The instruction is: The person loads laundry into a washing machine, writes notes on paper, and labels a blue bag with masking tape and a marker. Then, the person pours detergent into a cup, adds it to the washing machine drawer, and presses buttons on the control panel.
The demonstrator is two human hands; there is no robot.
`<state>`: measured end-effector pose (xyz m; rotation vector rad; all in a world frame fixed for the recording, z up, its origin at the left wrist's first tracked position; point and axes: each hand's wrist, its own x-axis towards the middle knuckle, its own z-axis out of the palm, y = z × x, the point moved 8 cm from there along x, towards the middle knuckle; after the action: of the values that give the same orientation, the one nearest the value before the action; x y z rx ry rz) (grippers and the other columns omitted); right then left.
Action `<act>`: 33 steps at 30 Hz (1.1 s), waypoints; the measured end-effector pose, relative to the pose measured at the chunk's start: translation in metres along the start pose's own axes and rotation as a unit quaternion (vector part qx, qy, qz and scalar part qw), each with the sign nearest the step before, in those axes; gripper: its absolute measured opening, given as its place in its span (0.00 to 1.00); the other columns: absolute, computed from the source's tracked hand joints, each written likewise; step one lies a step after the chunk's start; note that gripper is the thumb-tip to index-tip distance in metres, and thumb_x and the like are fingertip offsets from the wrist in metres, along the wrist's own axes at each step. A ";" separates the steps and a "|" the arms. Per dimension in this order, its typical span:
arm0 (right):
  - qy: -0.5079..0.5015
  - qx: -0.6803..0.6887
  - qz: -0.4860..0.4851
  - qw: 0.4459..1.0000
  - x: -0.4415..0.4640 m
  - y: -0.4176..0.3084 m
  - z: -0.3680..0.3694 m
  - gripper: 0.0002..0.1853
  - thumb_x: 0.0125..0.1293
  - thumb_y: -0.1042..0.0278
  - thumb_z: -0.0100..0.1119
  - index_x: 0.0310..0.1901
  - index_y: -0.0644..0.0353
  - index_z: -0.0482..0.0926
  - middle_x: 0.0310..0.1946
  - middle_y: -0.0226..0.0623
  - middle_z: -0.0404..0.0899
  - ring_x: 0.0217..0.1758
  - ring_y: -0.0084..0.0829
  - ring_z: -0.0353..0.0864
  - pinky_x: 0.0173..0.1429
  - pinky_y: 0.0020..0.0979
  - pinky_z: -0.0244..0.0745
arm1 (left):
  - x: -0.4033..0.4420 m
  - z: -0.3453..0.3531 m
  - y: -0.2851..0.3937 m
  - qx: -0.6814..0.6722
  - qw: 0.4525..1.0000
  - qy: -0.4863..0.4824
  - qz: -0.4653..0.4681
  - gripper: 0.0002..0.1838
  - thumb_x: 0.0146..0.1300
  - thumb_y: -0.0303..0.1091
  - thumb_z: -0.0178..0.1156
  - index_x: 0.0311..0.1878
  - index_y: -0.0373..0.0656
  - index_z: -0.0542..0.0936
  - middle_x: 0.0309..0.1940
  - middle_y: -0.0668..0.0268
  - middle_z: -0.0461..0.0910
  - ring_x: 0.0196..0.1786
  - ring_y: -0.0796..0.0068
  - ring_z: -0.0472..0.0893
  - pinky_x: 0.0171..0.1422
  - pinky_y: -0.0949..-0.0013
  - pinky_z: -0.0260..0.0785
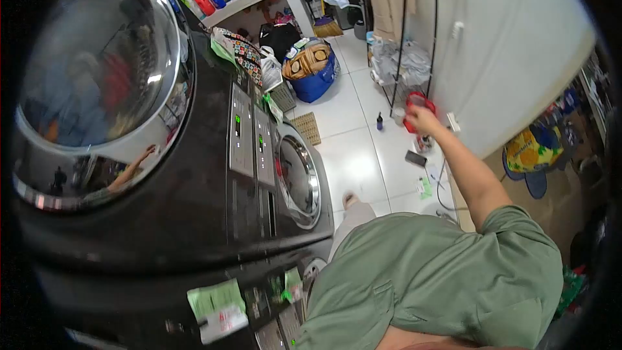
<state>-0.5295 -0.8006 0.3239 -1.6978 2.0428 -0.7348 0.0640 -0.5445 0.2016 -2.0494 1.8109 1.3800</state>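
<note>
My right arm stretches forward, and my right hand [422,118] is at a red plastic container [420,100] beside the foot of a wire rack. The fingers look closed on its near side, though they are small and partly hidden. A pale cup-like item [399,115] stands just left of the container. On the tiles nearby are a small dark bottle [380,121], a dark phone-like rectangle [416,158] and a clear jar-like item [424,143]. My left hand is out of view.
Dark front-loading machines [214,201] line the left, one with a large round glass door [97,71]. A blue bag [314,87], a woven mat [306,128] and a broom [327,26] are ahead. Bags fill the wire rack [403,68]; a cable [440,188] lies on the right.
</note>
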 end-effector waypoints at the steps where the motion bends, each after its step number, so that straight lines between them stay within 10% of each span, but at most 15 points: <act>1: 0.033 0.083 -0.042 0.995 0.066 -0.021 -0.006 0.13 0.63 0.62 0.62 0.44 0.61 0.81 0.39 0.50 0.83 0.43 0.46 0.84 0.46 0.40 0.78 | 0.026 -0.006 0.006 -0.012 1.000 0.001 -0.012 0.21 0.70 0.44 0.55 0.62 0.43 0.76 0.54 0.50 0.79 0.56 0.53 0.80 0.59 0.59 0.72; 6: 0.067 0.007 -0.148 0.987 0.258 -0.103 -0.004 0.16 0.63 0.61 0.62 0.50 0.59 0.80 0.42 0.49 0.83 0.46 0.49 0.83 0.49 0.43 0.78 | 0.185 -0.051 0.057 -0.028 0.999 -0.012 -0.031 0.21 0.70 0.43 0.56 0.61 0.43 0.76 0.53 0.51 0.80 0.55 0.54 0.80 0.58 0.59 0.72; 12: -0.468 -0.250 -0.077 0.844 0.298 -0.001 0.112 0.35 0.59 0.48 0.69 0.67 0.49 0.72 0.55 0.48 0.81 0.57 0.48 0.80 0.60 0.43 0.75 | 0.355 -0.188 0.206 -0.023 0.999 0.020 0.042 0.20 0.70 0.43 0.56 0.59 0.42 0.76 0.52 0.51 0.80 0.54 0.55 0.81 0.57 0.60 0.72; 15: -0.547 -0.263 0.033 0.794 0.331 0.025 0.092 0.38 0.56 0.44 0.69 0.67 0.49 0.72 0.62 0.42 0.76 0.65 0.46 0.74 0.67 0.43 0.70 | 0.420 -0.260 0.284 -0.061 0.994 0.064 0.066 0.20 0.70 0.43 0.57 0.59 0.41 0.77 0.51 0.51 0.81 0.54 0.56 0.81 0.57 0.60 0.72; 22: -0.454 -0.297 -0.045 0.839 0.640 0.082 0.120 0.35 0.58 0.48 0.69 0.65 0.54 0.74 0.60 0.46 0.77 0.63 0.47 0.76 0.65 0.44 0.72 | 0.554 -0.306 0.358 -0.111 0.984 0.140 0.012 0.20 0.69 0.43 0.57 0.57 0.40 0.77 0.49 0.51 0.82 0.52 0.57 0.82 0.56 0.60 0.73; 33: -0.361 -0.094 -0.333 0.866 1.068 -0.217 0.110 0.30 0.62 0.56 0.65 0.65 0.57 0.73 0.56 0.49 0.80 0.59 0.49 0.79 0.63 0.43 0.73 | 0.686 -0.311 0.463 -0.216 0.936 0.155 -0.229 0.19 0.69 0.42 0.58 0.55 0.39 0.78 0.47 0.52 0.83 0.50 0.58 0.83 0.54 0.61 0.73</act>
<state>-0.5034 -1.8920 0.4100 -2.3489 1.0265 -0.0097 -0.2161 -1.3827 0.1629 -2.8119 1.0336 1.4624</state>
